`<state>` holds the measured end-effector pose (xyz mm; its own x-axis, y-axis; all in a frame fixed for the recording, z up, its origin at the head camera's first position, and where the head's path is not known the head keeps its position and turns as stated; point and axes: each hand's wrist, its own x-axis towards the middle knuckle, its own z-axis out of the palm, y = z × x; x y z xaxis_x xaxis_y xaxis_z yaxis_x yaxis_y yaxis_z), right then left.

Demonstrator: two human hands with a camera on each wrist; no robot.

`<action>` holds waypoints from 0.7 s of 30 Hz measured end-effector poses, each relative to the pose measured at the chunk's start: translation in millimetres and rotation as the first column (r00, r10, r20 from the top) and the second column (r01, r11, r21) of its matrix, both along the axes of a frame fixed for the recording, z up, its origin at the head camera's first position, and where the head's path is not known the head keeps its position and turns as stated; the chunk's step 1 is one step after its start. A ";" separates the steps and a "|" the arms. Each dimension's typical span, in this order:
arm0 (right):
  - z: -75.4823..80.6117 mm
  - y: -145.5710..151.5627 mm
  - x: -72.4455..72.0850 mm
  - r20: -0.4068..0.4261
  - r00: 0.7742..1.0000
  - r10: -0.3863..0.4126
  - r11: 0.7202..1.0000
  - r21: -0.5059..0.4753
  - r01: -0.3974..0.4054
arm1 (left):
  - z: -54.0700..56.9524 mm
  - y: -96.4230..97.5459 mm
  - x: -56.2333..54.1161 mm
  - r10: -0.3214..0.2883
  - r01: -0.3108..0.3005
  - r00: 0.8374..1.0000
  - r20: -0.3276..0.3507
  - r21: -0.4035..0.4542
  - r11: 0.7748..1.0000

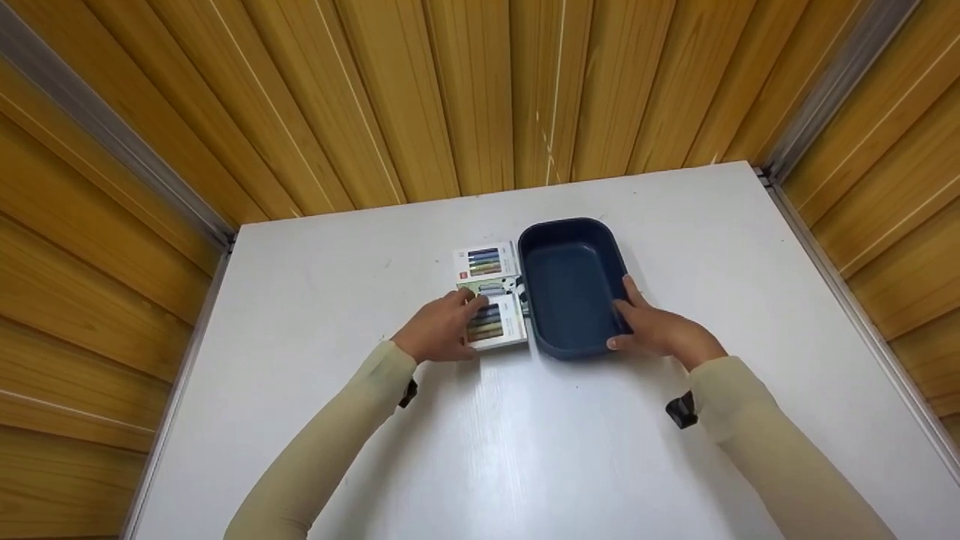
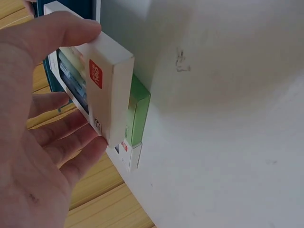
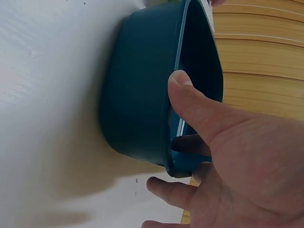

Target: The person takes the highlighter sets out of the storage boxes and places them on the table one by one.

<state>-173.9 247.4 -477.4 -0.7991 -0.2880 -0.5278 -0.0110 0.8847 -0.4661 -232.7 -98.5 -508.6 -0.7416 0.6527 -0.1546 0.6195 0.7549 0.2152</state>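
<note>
My left hand grips a white box of coloured sticks, thumb along one edge and fingers at the opposite one. In the left wrist view, this white box with a red label sits higher than a green box beside it. Beyond the green one lies a second white box, its coloured sticks showing through a window. Against their right ends stands a deep dark blue bin. My right hand holds the bin's right rim near the front corner, thumb on the rim and a finger over the inside.
Everything stands on a white table, with small dark marks on its surface. Yellow wood-plank walls rise behind it and at both sides. Grey metal rails run along the side edges.
</note>
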 end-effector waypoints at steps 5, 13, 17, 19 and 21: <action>-3.3 0.0 -0.1 -0.008 1.000 0.006 1.000 -0.002 -0.006 | -4.0 1.6 4.5 -0.035 0.036 0.999 -0.026 0.022 0.999; -3.5 0.0 0.8 -0.014 1.000 -0.007 1.000 -0.013 0.007 | -8.3 4.6 7.2 -0.050 0.050 0.998 -0.034 0.026 0.998; -4.2 -0.6 1.0 -0.010 1.000 0.004 1.000 -0.005 -0.004 | -12.4 5.8 9.7 -0.062 0.063 0.998 -0.032 0.024 0.998; -4.0 -0.6 1.1 -0.008 1.000 0.002 1.000 -0.003 -0.002 | -14.0 7.0 10.7 -0.069 0.070 0.997 -0.033 0.023 0.997; -3.9 -0.5 1.2 -0.010 1.000 0.000 1.000 0.000 0.000 | -14.8 8.4 11.8 -0.073 0.074 0.997 -0.030 0.021 0.997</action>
<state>-172.7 246.9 -481.3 -0.8040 -0.2882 -0.5201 -0.0158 0.8847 -0.4659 -220.9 -90.1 -523.4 -0.6953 0.7089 -0.1183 0.6796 0.7021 0.2127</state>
